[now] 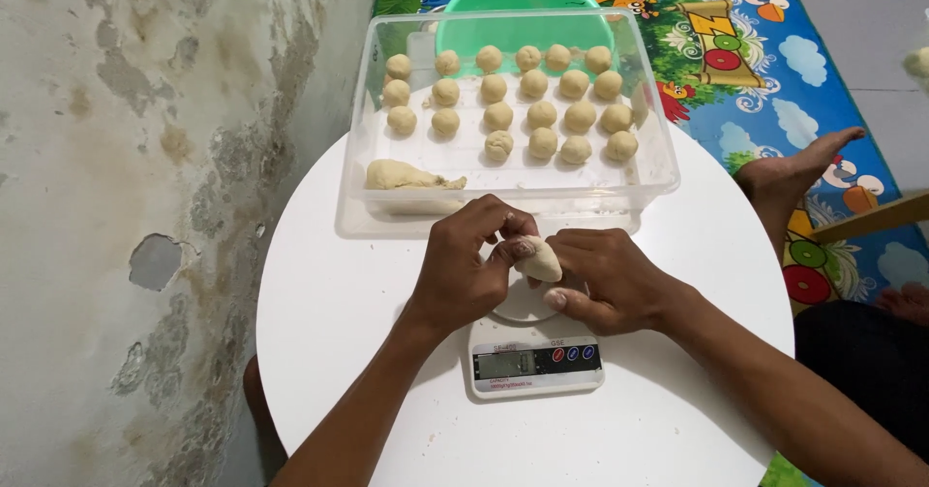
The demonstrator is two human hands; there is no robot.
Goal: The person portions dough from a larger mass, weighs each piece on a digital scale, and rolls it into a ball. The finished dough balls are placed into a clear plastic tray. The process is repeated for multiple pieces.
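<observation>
Progress: roughly twenty rolled dough balls (542, 142) set in rows inside the clear plastic tub (360, 138); by the look of it, most of the batch already portioned.
Remaining: one unshaped lump of dough (404, 176) lying in the near left corner of the tub, apart from the rows; judged still to be divided and rolled.
Piece in hand: small pale dough piece (539, 258), oval, not yet round, held above the round platform of the scale.
Left hand (469, 264): curled, fingertips pinching the left end of the dough piece; thumb and forefinger closed on it.
Right hand (605, 279): half closed, cupping the dough piece from the right and below; fingers bent, thumb lying low towards the scale.
Scale (535, 359): small white digital kitchen scale, near edge of the surface, platform mostly hidden under both hands; display lit, reading left aside.
Surface (329, 322): round, white, carrying tub and scale; tub at the far side, scale at the near side, close together.
Green bowl (527, 3): behind the tub, seen partly through its far wall.
Surroundings: stained plaster wall (145, 158) on the left; colourful play mat (774, 71) on the floor to the right; a bare foot (803, 167) resting on the mat.
</observation>
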